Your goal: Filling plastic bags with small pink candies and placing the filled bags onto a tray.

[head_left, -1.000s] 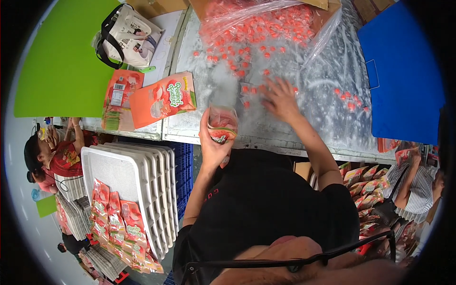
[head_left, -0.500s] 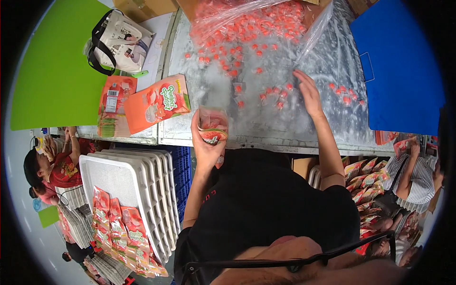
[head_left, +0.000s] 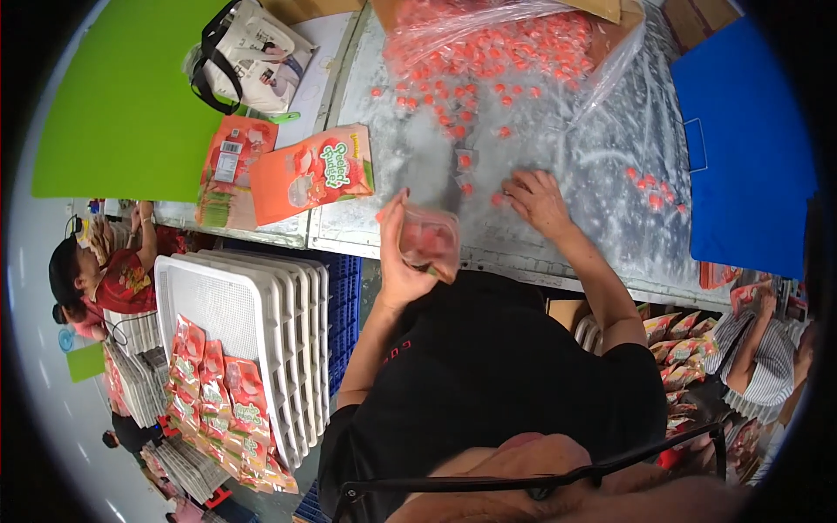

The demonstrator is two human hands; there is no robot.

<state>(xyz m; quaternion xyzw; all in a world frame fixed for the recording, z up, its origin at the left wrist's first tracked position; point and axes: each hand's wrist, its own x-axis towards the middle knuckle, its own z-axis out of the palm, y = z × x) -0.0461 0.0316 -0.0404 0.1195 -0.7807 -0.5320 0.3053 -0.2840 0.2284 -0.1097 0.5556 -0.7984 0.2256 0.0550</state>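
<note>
In my left hand (head_left: 402,266) I grip a red printed pouch (head_left: 445,271), its mouth open toward the table, with red wrapped candies showing inside through clear film. My right hand (head_left: 540,205) lies on the metal tabletop with its fingers bent over a few small wrapped candies (head_left: 497,200); the palm hides most of them. Two more wrapped candies (head_left: 465,160) lie between the hands. Left of the pouch, a flat red pouch (head_left: 305,179) rests on a stack of similar pouches (head_left: 228,179).
A big heap of wrapped candies (head_left: 497,52) spills from a plastic-lined box at the back. Several candies (head_left: 655,200) sit by a blue panel (head_left: 741,148) at right. A tote bag (head_left: 257,65) stands at left. Stacked white trays (head_left: 218,283) hold filled pouches. Other people work on both sides.
My right hand has come left and nearer, its fingers bending over the group of loose candies. The pouch has tilted, so its inside shows more. The whole view has shifted slightly.
</note>
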